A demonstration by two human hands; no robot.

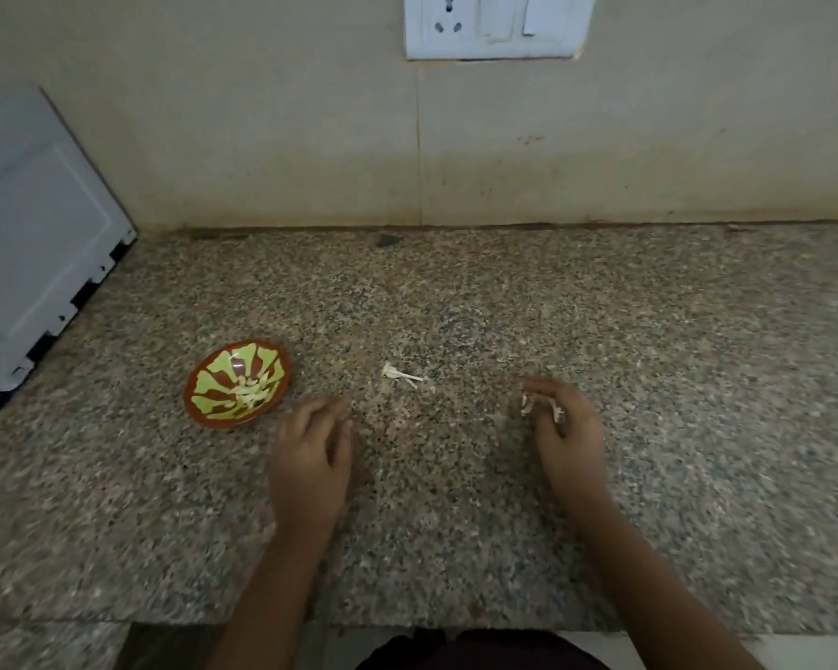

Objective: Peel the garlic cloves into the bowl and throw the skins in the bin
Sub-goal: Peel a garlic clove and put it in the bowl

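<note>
The speckled counter (649, 331) fills the middle of the frame. The left hand (310, 447) hovers lower centre, fingers relaxed and holding nothing. The right hand (564, 427), to its right, curls around a pinch of papery skins (526, 403). The bowl (188, 394) sits centre left, just beside the left hand, with peeled cloves (250, 391) inside. One stray skin scrap (400, 374) lies between and above the hands, seemingly nearer the left. Its long axis runs left to right, broad end left, thin stalk pointing right. No bin is visible.
</note>
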